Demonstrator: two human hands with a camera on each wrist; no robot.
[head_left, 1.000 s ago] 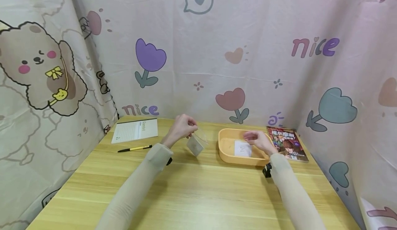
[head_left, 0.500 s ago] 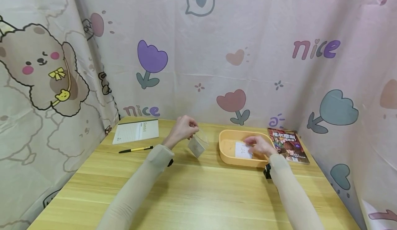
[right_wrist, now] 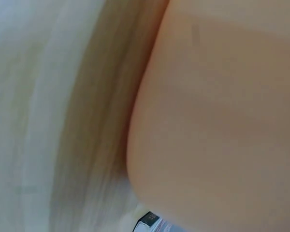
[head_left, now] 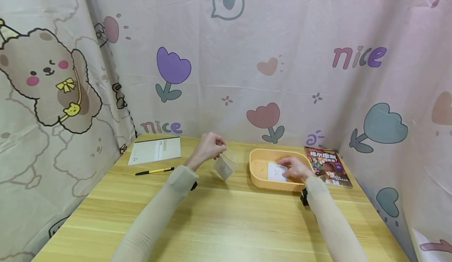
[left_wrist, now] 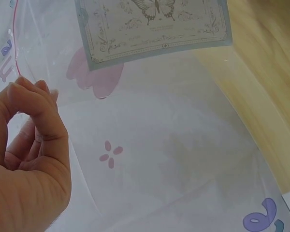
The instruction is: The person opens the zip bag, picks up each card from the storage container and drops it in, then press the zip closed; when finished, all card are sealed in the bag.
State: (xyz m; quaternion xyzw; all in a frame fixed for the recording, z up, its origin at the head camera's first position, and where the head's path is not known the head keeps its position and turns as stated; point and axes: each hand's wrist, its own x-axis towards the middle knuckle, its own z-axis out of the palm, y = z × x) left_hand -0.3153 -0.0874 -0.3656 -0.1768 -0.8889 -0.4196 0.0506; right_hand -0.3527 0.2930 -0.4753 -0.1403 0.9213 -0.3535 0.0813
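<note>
My left hand (head_left: 211,146) pinches the top edge of a clear plastic zip bag (left_wrist: 150,125), whose red zip line shows in the left wrist view. A pale card with a butterfly print (left_wrist: 157,29) appears to be inside it, hanging tilted above the table in the head view. Over at the right, my right hand (head_left: 296,168) reaches into a yellow plastic basket (head_left: 261,182). Its thumb and fingers grip the right edge of a white paper slip (head_left: 275,172) with handwriting on it. In the right wrist view the basket's outer wall (right_wrist: 217,121) fills much of the picture, and the hand is hidden.
A colourful magazine (head_left: 330,168) lies right of the basket, partly behind it. At the left lie a notebook (head_left: 155,151) and a yellow-and-black pen (head_left: 154,171). A printed curtain (head_left: 219,66) hangs behind the wooden table (head_left: 226,222).
My right hand has lowered into the basket, and its fingers have closed toward the slip's edge. The left hand and the bag have stayed nearly still; the head view has shifted slightly.
</note>
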